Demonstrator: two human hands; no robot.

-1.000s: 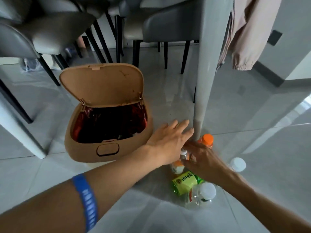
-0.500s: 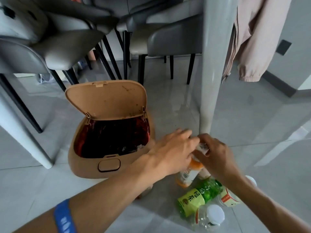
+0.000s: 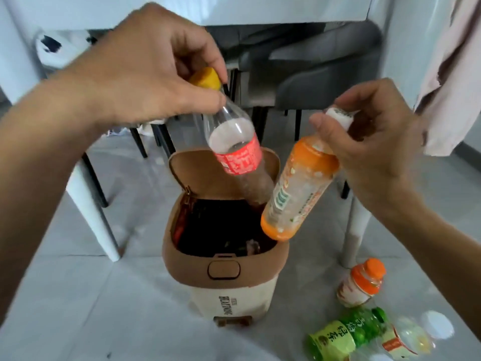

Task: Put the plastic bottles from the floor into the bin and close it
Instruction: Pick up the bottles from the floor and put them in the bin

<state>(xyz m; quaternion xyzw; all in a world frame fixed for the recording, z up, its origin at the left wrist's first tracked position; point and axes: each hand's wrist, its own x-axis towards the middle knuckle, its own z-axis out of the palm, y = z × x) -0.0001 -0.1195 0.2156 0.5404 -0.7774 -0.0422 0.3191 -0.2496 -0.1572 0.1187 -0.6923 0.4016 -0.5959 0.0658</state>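
Observation:
My left hand (image 3: 145, 74) grips a clear bottle with a red label and yellow cap (image 3: 234, 144) by its neck, its base hanging over the open bin. My right hand (image 3: 374, 142) holds an orange bottle with a white cap (image 3: 299, 194) by the top, tilted, its bottom just above the bin's right rim. The brown and cream bin (image 3: 226, 272) stands on the floor with its lid (image 3: 179, 165) raised at the back and a dark liner inside. Three more bottles lie on the floor at the lower right: an orange-capped one (image 3: 361, 285), a green tea one (image 3: 346, 334) and a clear one with a white cap (image 3: 416, 337).
White table legs stand left (image 3: 91, 209) and right (image 3: 356, 230) of the bin. Grey chairs (image 3: 325, 74) with black legs sit behind it. A pale pink garment (image 3: 453, 82) hangs at the right. Grey tiled floor (image 3: 104, 308) lies around the bin.
Both hands have lifted from the floor, each carrying a bottle, and moved up and left over the open bin. The view has shifted closer to the bin.

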